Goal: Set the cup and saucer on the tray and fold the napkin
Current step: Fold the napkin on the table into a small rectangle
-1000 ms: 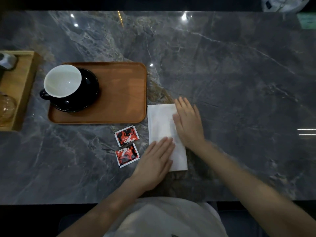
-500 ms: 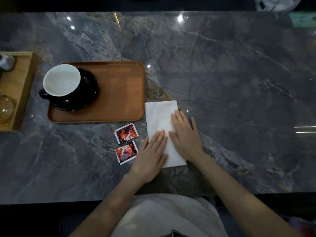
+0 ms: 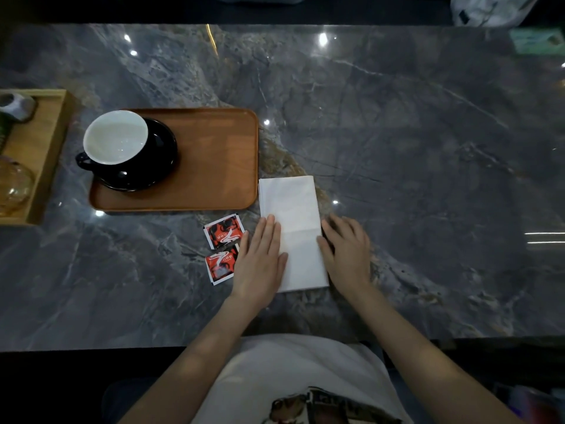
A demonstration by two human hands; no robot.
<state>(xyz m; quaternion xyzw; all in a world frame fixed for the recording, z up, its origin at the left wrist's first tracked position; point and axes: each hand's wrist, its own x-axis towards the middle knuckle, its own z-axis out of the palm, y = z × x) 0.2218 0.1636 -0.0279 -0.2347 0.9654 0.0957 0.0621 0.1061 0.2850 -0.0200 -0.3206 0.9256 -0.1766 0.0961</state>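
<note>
A black cup with a white inside (image 3: pixel 115 139) stands on a black saucer (image 3: pixel 153 166) at the left end of the brown wooden tray (image 3: pixel 214 160). Just right of the tray lies the white napkin (image 3: pixel 293 209), folded into a long strip with a crease across its middle. My left hand (image 3: pixel 260 261) lies flat on the napkin's lower left edge, fingers together. My right hand (image 3: pixel 347 252) rests on the table against the napkin's lower right edge, fingers slightly curled at the paper's side. Neither hand holds anything.
Two red sachets (image 3: pixel 223 231) (image 3: pixel 220 264) lie left of my left hand, the nearer one partly under it. A light wooden box (image 3: pixel 39 154) with a glass item stands at the far left. The table is grey marble (image 3: pixel 428 179).
Both hands slid toward me along the napkin and then parted to its two sides. The right hand came off the top of the napkin to its right edge. Napkin, cup and tray stayed put.
</note>
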